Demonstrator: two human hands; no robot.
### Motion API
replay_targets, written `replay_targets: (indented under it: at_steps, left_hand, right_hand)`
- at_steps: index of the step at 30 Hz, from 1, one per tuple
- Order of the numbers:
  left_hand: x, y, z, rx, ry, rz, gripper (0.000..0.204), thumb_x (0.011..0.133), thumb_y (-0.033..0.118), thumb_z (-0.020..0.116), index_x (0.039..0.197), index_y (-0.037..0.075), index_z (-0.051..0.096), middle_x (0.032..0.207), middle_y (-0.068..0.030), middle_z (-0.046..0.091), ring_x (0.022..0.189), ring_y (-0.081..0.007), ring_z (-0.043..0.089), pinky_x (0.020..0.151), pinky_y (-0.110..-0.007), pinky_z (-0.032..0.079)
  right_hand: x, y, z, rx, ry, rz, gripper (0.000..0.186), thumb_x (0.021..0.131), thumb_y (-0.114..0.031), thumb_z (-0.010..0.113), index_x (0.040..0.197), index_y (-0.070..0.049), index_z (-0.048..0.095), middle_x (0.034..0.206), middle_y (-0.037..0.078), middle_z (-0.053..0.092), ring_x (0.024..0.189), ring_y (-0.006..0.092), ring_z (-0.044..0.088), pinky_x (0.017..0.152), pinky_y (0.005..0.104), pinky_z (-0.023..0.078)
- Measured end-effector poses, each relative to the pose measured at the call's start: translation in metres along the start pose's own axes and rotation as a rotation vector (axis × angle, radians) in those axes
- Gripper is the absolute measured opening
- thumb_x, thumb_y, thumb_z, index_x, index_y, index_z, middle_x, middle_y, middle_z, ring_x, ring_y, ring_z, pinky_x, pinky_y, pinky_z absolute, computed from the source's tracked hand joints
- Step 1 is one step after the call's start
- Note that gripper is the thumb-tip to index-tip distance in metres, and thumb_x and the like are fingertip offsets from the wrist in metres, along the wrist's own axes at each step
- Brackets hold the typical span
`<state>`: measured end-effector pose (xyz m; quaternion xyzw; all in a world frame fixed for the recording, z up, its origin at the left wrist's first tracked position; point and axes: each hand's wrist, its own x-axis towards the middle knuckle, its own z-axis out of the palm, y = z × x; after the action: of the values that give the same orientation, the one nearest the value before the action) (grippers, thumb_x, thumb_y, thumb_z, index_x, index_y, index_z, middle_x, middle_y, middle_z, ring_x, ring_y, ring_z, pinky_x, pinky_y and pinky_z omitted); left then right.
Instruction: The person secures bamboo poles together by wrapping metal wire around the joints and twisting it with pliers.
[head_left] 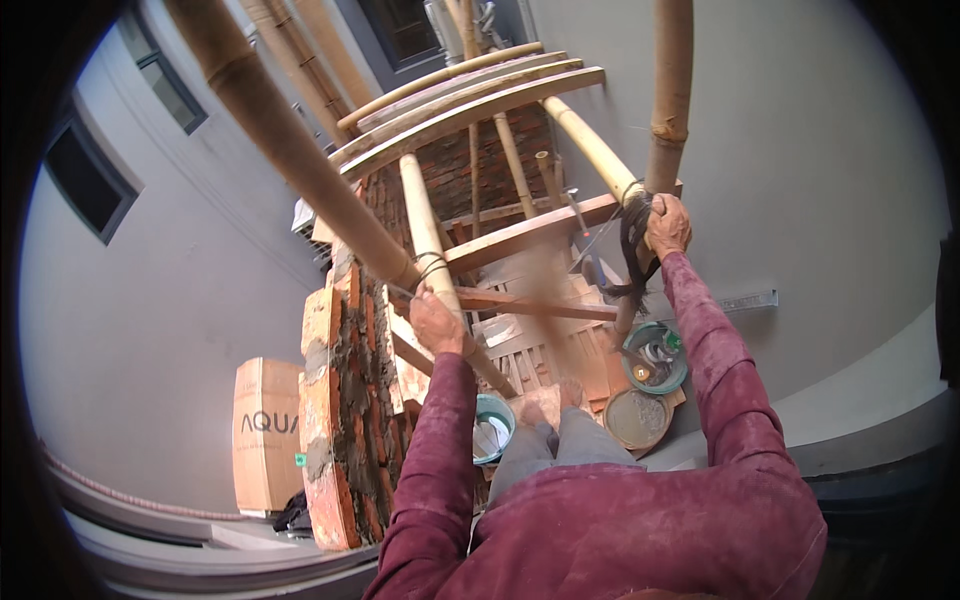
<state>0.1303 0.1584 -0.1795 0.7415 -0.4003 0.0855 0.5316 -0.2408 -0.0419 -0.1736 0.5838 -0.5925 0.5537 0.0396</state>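
Observation:
Two thick upright bamboo poles stand before me, a left one (325, 200) and a right one (672, 90). Thinner bamboo crosspieces, a left one (420, 205) and a right one (590, 140), meet them. My left hand (437, 322) is closed at the left joint, around the crosspiece, just below a dark tie (430, 264). My right hand (668, 226) wraps the right upright pole at its joint. A bundle of black ties (634, 250) hangs against that joint, beside my fingers. Between my arms a brownish streak (545, 290) is too blurred to name.
Wooden planks (480, 115) lie across the far end of the scaffold. An unfinished brick wall (345, 400) runs along the left, near a cardboard box (265, 430). Below are a teal bucket (492, 425), a green tub (682, 378) and a round basin (637, 418). A grey wall (800, 180) bounds the right.

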Motion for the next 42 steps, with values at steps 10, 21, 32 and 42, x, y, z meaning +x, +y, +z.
replay_targets:
  at_steps: [10,21,32,42]
  left_hand:
    - [0.005,-0.002,0.001,0.006,-0.033,0.026,0.041,0.098,0.022,0.032,0.119,-0.003,0.057,0.111,-0.0212,0.062,0.105,-0.0330,0.059,0.092,-0.040,0.043]
    - [0.027,-0.028,-0.024,-0.532,-0.078,-0.143,0.042,0.099,0.025,0.036,0.126,-0.003,0.052,0.117,-0.0176,0.061,0.112,-0.0264,0.056,0.097,-0.036,0.041]
    - [0.116,-0.061,-0.213,-1.648,0.281,-0.623,0.046,0.101,0.048,0.033,0.087,0.010,0.055,0.051,0.0066,0.022,0.037,-0.0049,0.014,0.030,-0.022,0.012]
    - [0.106,0.019,-0.273,-1.936,0.147,-0.226,0.043,0.102,0.043,0.035,0.074,0.011,0.041,0.054,0.0046,0.018,0.039,-0.0049,0.010,0.031,-0.022,0.009]
  right_hand:
    - [0.004,-0.002,0.002,0.025,0.066,-0.027,0.022,0.088,-0.026,0.048,0.082,-0.008,0.059,0.087,0.011,0.063,0.086,0.0345,0.058,0.078,0.0457,0.046]
    - [0.007,-0.010,-0.027,-0.153,0.150,-0.237,0.023,0.089,-0.026,0.052,0.105,-0.013,0.062,0.110,0.010,0.060,0.110,0.0307,0.050,0.091,0.0478,0.038]
    - [-0.096,-0.140,-0.231,0.665,-1.263,-0.389,0.027,0.090,-0.016,0.062,0.115,-0.006,0.063,0.102,0.010,0.068,0.093,0.0177,0.063,0.084,0.0304,0.048]
    - [-0.103,-0.103,-0.164,0.405,-1.655,-0.535,0.021,0.089,-0.012,0.059,0.106,0.000,0.063,0.096,0.014,0.068,0.089,0.0241,0.064,0.078,0.0319,0.049]
